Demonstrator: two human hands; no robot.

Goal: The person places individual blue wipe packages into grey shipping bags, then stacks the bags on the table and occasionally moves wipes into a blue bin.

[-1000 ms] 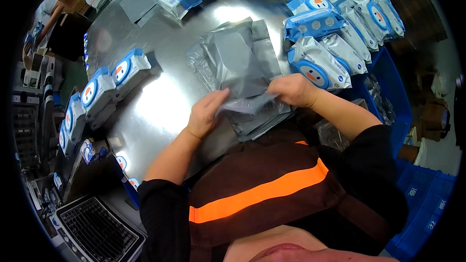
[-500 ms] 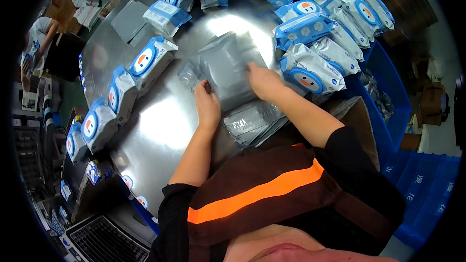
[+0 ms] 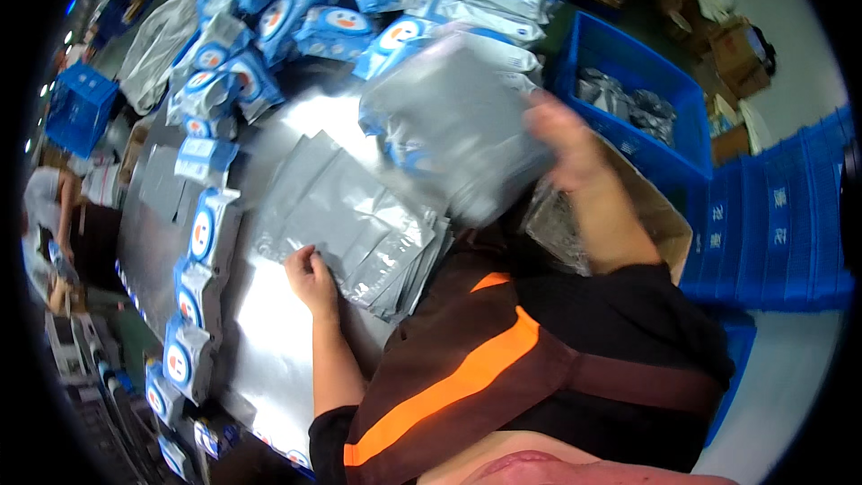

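A filled grey plastic mailing bag (image 3: pixel 453 130) hangs blurred in my right hand (image 3: pixel 570 139), whose fingers grip its right edge. It is tilted over the right side of the metal table (image 3: pixel 269 323), in front of the heaped wipes packs. My left hand (image 3: pixel 314 280) rests with curled fingers at the near left edge of a stack of flat grey mailing bags (image 3: pixel 346 216). What those fingers hold, if anything, is hidden.
Blue-and-white wipes packs (image 3: pixel 337 31) are heaped along the far side, with a row of packs (image 3: pixel 202 233) down the left. A blue crate (image 3: pixel 691 103) containing grey bags and an open cardboard box (image 3: pixel 660 207) stand right. Another person (image 3: pixel 54 216) is far left.
My right hand has lifted the filled grey bag off the stack and swung it right. My left hand has let go of it and lies lower left. The view has turned rightward.
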